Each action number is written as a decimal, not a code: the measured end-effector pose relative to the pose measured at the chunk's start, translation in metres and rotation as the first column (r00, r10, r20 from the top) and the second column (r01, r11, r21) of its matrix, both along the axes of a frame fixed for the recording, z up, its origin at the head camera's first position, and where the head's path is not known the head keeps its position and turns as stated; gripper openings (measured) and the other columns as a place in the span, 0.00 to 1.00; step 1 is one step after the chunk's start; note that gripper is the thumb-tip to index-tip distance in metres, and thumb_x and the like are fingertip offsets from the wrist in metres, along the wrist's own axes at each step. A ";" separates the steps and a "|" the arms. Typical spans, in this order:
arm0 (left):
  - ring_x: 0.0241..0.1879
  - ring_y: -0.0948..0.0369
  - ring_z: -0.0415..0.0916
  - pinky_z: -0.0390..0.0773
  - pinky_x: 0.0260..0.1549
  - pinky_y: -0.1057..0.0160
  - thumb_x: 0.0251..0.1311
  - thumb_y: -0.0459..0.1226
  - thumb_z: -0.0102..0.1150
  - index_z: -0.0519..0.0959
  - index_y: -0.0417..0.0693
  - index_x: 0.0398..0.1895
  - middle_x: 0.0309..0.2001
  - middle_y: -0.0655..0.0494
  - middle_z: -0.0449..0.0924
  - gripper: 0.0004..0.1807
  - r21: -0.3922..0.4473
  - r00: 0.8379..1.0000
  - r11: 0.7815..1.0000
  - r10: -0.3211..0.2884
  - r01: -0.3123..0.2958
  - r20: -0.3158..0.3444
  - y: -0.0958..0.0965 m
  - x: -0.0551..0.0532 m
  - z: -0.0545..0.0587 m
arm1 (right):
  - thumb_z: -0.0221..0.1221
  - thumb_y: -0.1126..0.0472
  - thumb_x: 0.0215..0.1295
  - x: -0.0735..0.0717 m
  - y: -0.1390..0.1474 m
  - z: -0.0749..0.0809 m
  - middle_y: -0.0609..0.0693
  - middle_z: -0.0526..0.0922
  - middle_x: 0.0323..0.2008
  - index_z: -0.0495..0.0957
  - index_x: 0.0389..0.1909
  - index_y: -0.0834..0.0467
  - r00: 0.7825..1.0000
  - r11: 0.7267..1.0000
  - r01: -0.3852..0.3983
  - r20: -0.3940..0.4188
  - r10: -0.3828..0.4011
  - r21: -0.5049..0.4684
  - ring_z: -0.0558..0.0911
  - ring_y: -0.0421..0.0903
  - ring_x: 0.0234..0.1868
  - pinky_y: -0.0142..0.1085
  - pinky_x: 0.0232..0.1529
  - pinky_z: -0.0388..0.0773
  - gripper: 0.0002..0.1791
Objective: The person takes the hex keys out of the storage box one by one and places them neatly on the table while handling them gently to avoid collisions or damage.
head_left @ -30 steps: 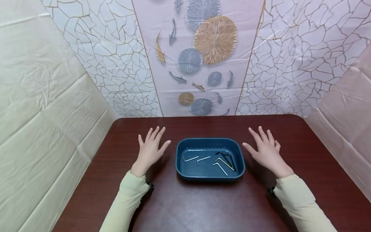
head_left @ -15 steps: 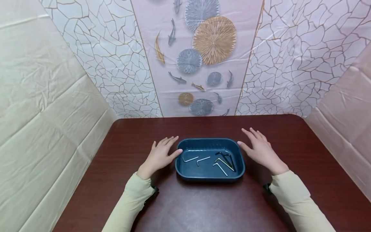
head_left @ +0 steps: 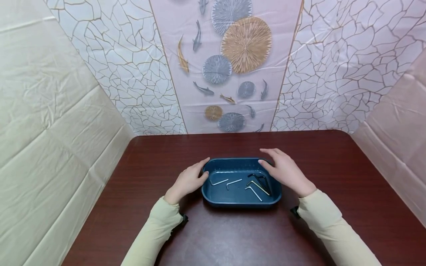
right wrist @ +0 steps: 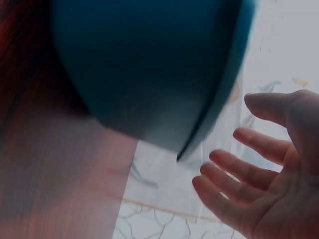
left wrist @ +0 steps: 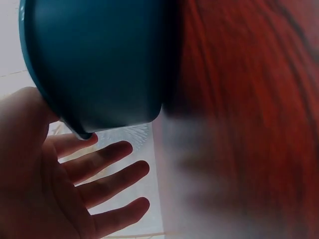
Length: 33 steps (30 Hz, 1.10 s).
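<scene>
A dark blue tray (head_left: 241, 204) sits on the table with several L-shaped hex keys inside. Two silver hex keys (head_left: 219, 182) lie at its left; black hex keys (head_left: 269, 186), a yellowish one (head_left: 260, 188) and another silver one (head_left: 255, 194) are at its right. At the tray's left end is my left hand (head_left: 187, 181), its thumb over the rim; the left wrist view shows its fingers (left wrist: 114, 184) extended beyond the tray wall. My right hand (head_left: 287, 170) hovers over the far right corner, fingers (right wrist: 234, 169) loosely extended and apart from the tray in the right wrist view.
The dark red wooden table (head_left: 159, 155) surrounds the tray. Cream cloth (head_left: 66, 147) stands along the left, pinkish cloth (head_left: 396, 147) along the right. A patterned cloth (head_left: 233, 92) with fish and round motifs hangs behind the table's far edge.
Both hands have moved inward: the left hand rightward to the tray's left rim, the right hand leftward over its far right corner. The tray and hex keys have stayed in place.
</scene>
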<state>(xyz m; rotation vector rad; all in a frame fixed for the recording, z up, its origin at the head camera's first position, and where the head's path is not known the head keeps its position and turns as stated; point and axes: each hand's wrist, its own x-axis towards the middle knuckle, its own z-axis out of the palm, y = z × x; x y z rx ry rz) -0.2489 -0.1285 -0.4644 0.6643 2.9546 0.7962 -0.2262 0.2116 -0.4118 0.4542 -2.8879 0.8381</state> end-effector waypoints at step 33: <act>0.19 0.60 0.68 0.70 0.22 0.61 0.74 0.38 0.46 0.63 0.43 0.75 0.25 0.55 0.70 0.28 0.030 0.994 0.994 0.109 -0.109 -0.005 0.024 -0.026 -0.001 | 0.66 0.65 0.64 -0.032 -0.039 -0.018 0.52 0.84 0.36 0.84 0.42 0.63 0.936 0.951 -0.263 0.282 0.211 0.162 0.81 0.44 0.36 0.43 0.42 0.80 0.08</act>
